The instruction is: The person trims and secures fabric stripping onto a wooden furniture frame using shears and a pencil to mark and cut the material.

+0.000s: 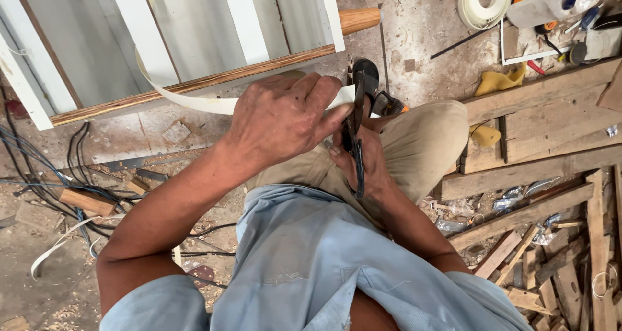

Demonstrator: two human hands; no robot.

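Fingers of the left hand are pinching a white edging strip running leftward along the panel edge; right hand is gripping black scissors, blades seemingly meeting the strip's near end.

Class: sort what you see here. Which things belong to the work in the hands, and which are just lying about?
In use: left hand, right hand, scissors, white edging strip, white panel.

Lying about: tape roll, yellow cloth, scrap planks, cables.
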